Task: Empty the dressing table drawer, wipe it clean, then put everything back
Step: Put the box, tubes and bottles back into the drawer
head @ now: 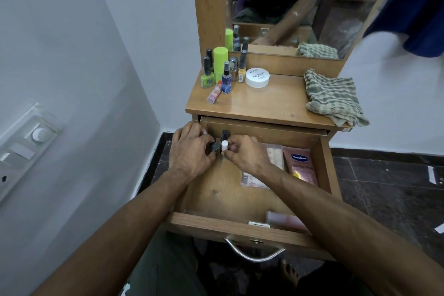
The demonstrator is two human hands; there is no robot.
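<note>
A: Wooden drawer [320,166] pulled out, part full. Emptying step judged under way, or possibly refilling; cannot tell which from one view.

B: Grips?

A: Left hand [189,151] curled round a dark-capped bottle [213,146], back left corner. Right hand [245,154] pinching a white-capped bottle [224,145], fingertips narrow. Second dark bottle [225,134] upright just behind the pinch.

B: Remaining contents?

A: Right of the right-hand grip: clear packet [274,154], then pink tube [303,166] reading "Vaseline", lower line only partly legible. Nearer the body: pink bottle [286,220] lying against the drawer front.

B: Above the grips?

A: Tabletop [276,103] holding nail-polish bottles [208,72], white jar [257,77] marked "NAIL POLISH", smaller print unreadable. Checked cloth [334,96] far right, unused.

B: Next move?

A: Probably a lift clear of the tabletop's overhang, both bottles upright, then set beside the cluster.
</note>
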